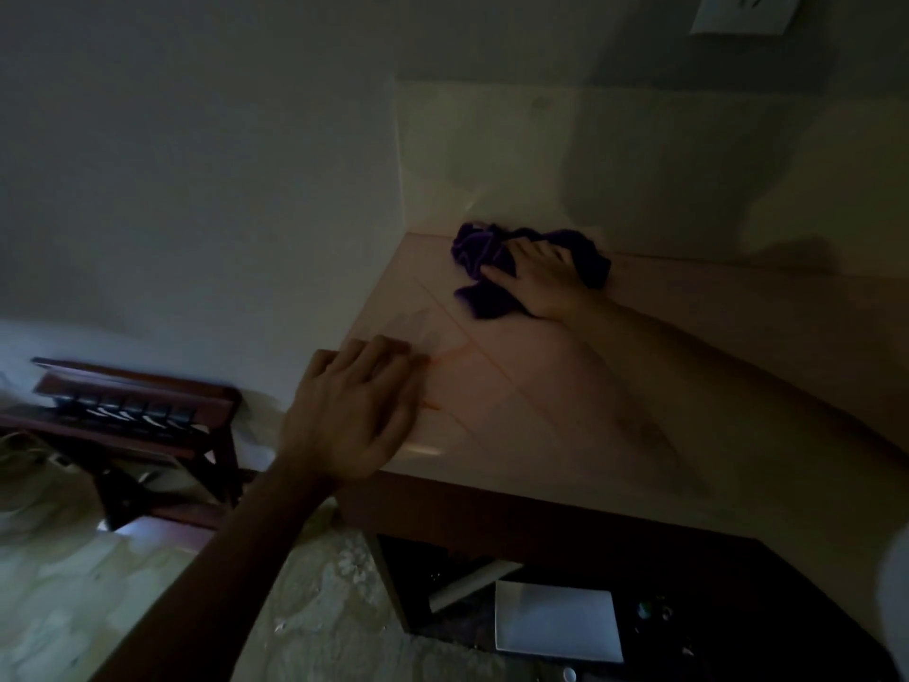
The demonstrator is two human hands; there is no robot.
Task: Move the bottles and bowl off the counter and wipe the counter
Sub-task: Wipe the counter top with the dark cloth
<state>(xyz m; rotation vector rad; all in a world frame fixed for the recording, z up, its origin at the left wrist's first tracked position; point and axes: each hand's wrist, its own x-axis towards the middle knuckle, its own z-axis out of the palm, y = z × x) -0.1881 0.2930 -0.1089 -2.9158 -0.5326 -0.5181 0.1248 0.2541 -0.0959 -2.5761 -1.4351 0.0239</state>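
Right hand (538, 275), fingers spread, presses purple cloth (479, 251) at upper centre; left hand (351, 411), flat and spread, braces counter (565, 386) edge. Sweep overlapping strokes from the corner outward.

2 bare forearms entered the dim frame, neither covered by a sleeve. The left hand (354, 401) and the right hand (541, 278) wore no gloves, rings or watch that could be made out. Motion blur softened the left fingers.

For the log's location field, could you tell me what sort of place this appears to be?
Probably a hotel room or a similar guest room, though the light is dim. A folding luggage rack stands beside a wooden-framed counter, and a wall socket sits above it.
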